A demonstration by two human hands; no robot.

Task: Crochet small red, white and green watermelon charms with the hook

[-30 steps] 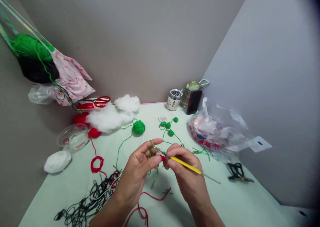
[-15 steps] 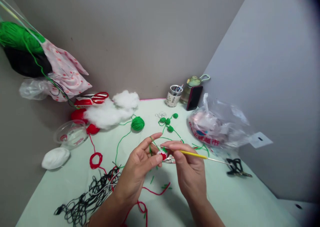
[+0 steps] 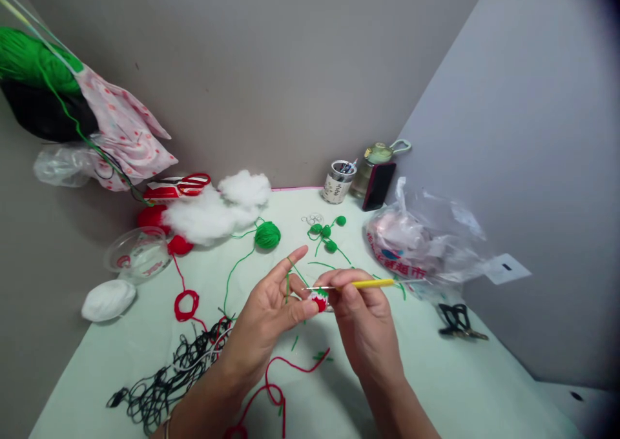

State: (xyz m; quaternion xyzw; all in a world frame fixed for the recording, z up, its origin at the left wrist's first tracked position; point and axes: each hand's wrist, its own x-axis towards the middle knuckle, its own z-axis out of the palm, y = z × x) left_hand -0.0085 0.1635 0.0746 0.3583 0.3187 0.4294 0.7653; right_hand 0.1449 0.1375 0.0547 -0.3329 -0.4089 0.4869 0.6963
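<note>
Between the thumb and fingers of my left hand [image 3: 271, 306] is a small crocheted piece [image 3: 320, 302], red below with white and green rows on top. Green yarn [image 3: 299, 274] runs from it over my raised left index finger. My right hand [image 3: 363, 316] grips a crochet hook [image 3: 372, 284] by its yellow handle, and the thin metal tip lies across the top of the piece. A green yarn ball [image 3: 267, 235] sits on the table beyond my left hand, with a strand trailing down from it.
White stuffing [image 3: 213, 216], red-handled scissors [image 3: 194, 184] and a clear plastic tub [image 3: 138, 252] are at the back left. Tangled black cord [image 3: 165, 387] lies front left. Small green balls [image 3: 327, 232], a pen tin [image 3: 338, 184], a phone [image 3: 379, 187] and a plastic bag [image 3: 411, 242] stand behind and right.
The crochet hook has swung to a more level angle, its back end rising. My left index finger has straightened somewhat, and the view has shifted slightly.
</note>
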